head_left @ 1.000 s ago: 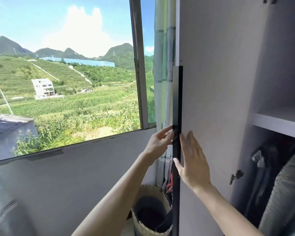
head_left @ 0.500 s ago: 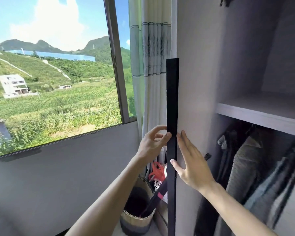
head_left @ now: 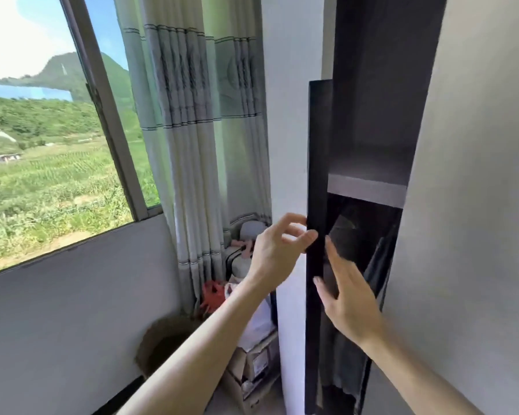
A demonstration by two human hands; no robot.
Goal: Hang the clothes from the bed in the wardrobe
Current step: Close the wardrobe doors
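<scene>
Left of the left hand hangs a curtain [head_left: 192, 145]; below it sits a box [head_left: 252, 363]. Left hand [head_left: 277, 250] grips the black edge of the door [head_left: 318, 160], fingers curled. Right hand [head_left: 349, 301] lies flat against that edge, fingers straight. Behind the right hand, dark clothes [head_left: 357, 241] hang inside the wardrobe [head_left: 372, 187].

Two hands [head_left: 277, 250] [head_left: 346, 298], one wardrobe [head_left: 369, 187], one curtain [head_left: 192, 145], one window [head_left: 42, 151], one cardboard box [head_left: 252, 363].

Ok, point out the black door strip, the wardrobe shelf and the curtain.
black door strip [head_left: 319, 151], head view, upper face.
wardrobe shelf [head_left: 366, 188], head view, front edge.
curtain [head_left: 186, 115], head view, patterned band.
</scene>
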